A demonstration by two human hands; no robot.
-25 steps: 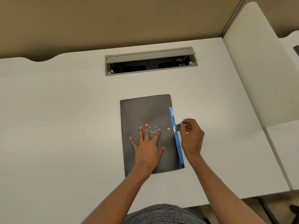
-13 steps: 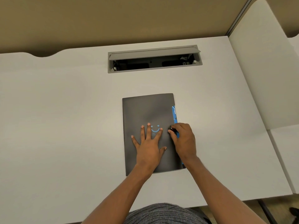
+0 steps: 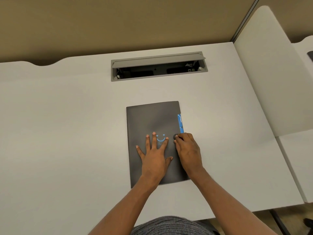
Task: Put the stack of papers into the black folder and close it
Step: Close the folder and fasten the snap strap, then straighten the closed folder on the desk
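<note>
The black folder (image 3: 152,119) lies closed and flat on the white desk, with a blue smiley printed on its cover and blue tabs (image 3: 180,123) showing along its right edge. My left hand (image 3: 155,155) rests flat on the cover, fingers spread. My right hand (image 3: 188,150) sits at the folder's right side, its fingertips pressing the round black snap of the closure strap (image 3: 175,136) down on the cover. No papers are visible; what is inside the folder is hidden.
The white desk (image 3: 67,133) has a grey cable hatch (image 3: 159,66) standing open behind the folder. A white side panel (image 3: 271,82) rises at the right, and a tan partition wall runs along the back.
My right hand brought the strap from beyond the folder's right edge leftward over the cover and now presses its snap there. My left hand has stayed flat on the folder.
</note>
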